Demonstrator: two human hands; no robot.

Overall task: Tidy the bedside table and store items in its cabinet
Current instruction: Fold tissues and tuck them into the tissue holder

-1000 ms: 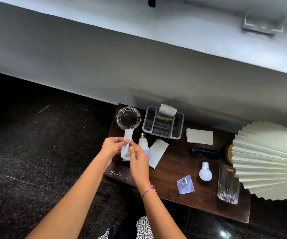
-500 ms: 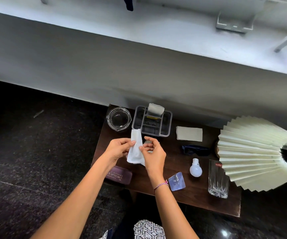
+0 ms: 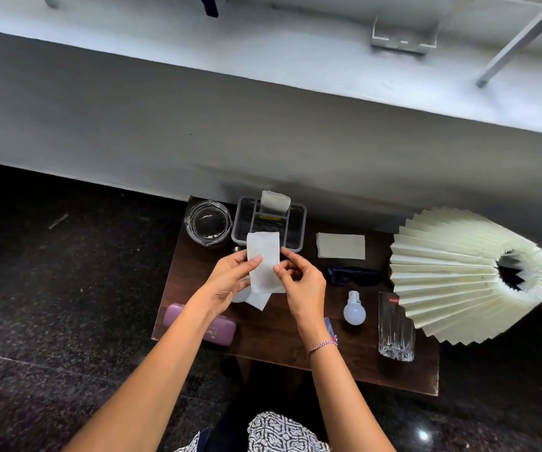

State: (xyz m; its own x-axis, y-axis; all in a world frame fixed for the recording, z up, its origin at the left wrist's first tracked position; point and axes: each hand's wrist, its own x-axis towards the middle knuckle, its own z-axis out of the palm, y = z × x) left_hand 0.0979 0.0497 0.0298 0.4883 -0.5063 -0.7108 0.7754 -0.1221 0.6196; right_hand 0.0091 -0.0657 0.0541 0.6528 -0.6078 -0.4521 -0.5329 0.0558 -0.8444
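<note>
- Found tissue held upright above the bench's far left part, just in front of the tray.
- Noted left hand pinching its left edge, thumb across the front; right hand pinching its right edge likewise.
- Judged step in hand: folding the tissue into a neat strip for storing.
- Recommend bringing the long edges together squarely, then running both thumbs down the crease; light grip only, to avoid tearing.
- Recommend working clear of the ashtray and the sheet lying beneath.
- Could not see the cabinet.
- Judged task early: glass, bulb and sunglasses not yet stored.
</note>
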